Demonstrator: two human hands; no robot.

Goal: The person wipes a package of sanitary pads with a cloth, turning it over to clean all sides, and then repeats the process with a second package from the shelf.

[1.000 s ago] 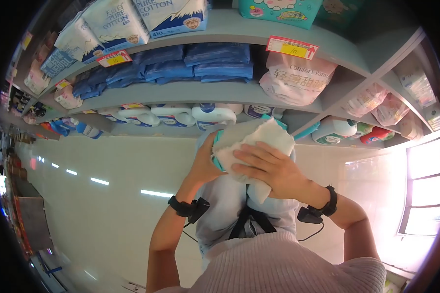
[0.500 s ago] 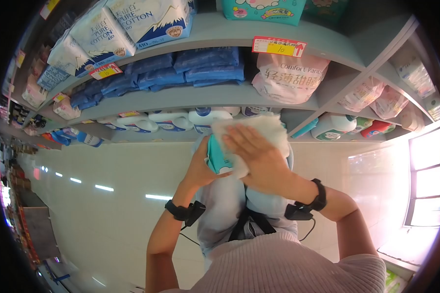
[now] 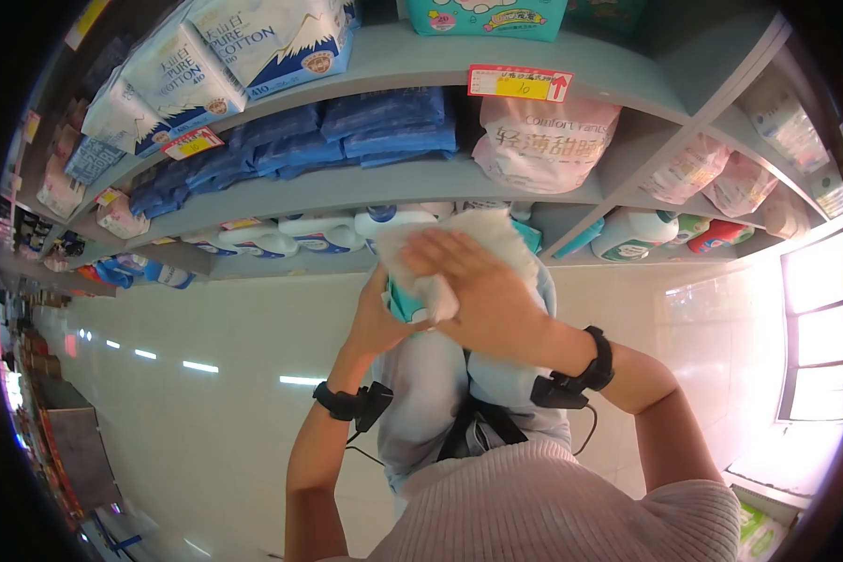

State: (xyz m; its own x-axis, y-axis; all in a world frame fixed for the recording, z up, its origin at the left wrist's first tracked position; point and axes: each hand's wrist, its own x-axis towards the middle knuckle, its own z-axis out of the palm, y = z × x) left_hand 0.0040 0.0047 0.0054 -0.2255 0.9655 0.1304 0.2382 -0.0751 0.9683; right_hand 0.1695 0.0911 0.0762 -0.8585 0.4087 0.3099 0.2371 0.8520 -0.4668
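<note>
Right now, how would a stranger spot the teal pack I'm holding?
Start at the grey shelf unit, then the pale trousers. Over them, the left hand holds the teal pack beneath a white cloth and the right hand. Its teal differs from the cloth and white bottles.

Brightly lit by the overexposed window (image 3: 822, 328) at right, streaked with glare on the glossy floor (image 3: 225, 421) at left, blurred at the right hand (image 3: 485, 292), bowed and blackened toward the edges.

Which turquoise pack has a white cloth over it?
The held pack, in the left hand: the white cloth covers much of it. No cloth shows on the shelf pack above the arrowed price tag.
</note>
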